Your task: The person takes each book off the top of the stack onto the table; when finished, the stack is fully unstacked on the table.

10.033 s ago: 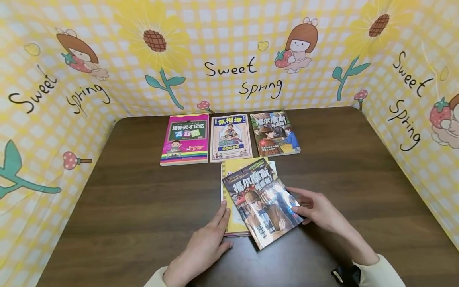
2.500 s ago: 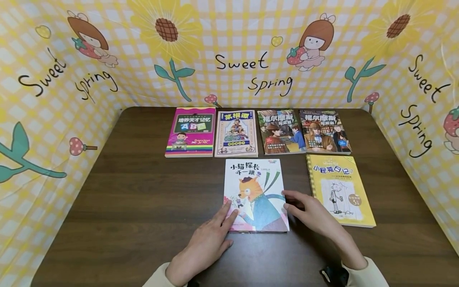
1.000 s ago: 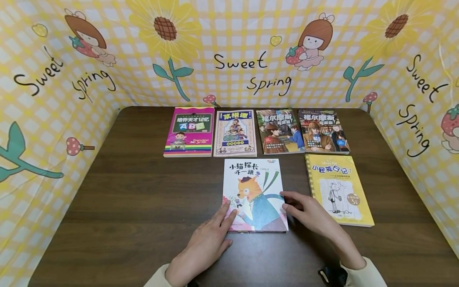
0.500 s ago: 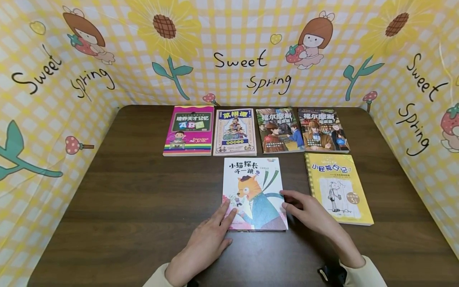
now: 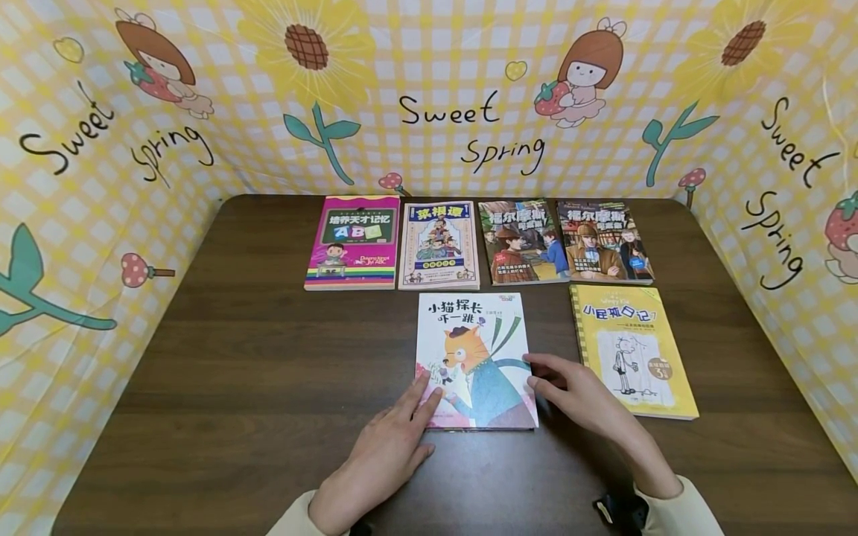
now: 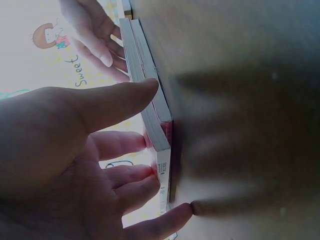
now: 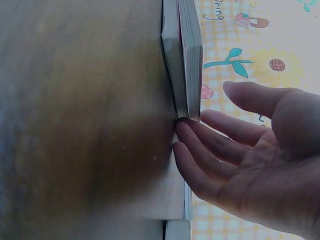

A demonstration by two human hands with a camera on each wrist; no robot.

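Note:
A white picture book [image 5: 492,365] with an orange cat in a blue coat lies face up in front of me. My left hand [image 5: 389,443] rests its fingertips along the book's left edge, fingers extended. At the right edge, my right hand [image 5: 579,394] touches the book with its fingertips; in the right wrist view its thumb stands apart from the fingers. Both wrist views show a second, thin book [image 7: 172,65] under the picture book. A yellow comic diary book [image 5: 633,353] lies to the right, behind my right hand.
Along the back of the brown table [image 5: 221,372] runs a row: a pink ABC book [image 5: 351,246], a cream-coloured book [image 5: 439,246] and two detective books, one with two boys [image 5: 523,246], one with a man in a cap [image 5: 606,246]. Checked cloth [image 5: 442,45] walls surround the table.
Ten seconds ago my right hand held the man-in-cap detective book over the yellow one. It now ends the back row; the yellow book lies at right. Lately both hands have stayed still.

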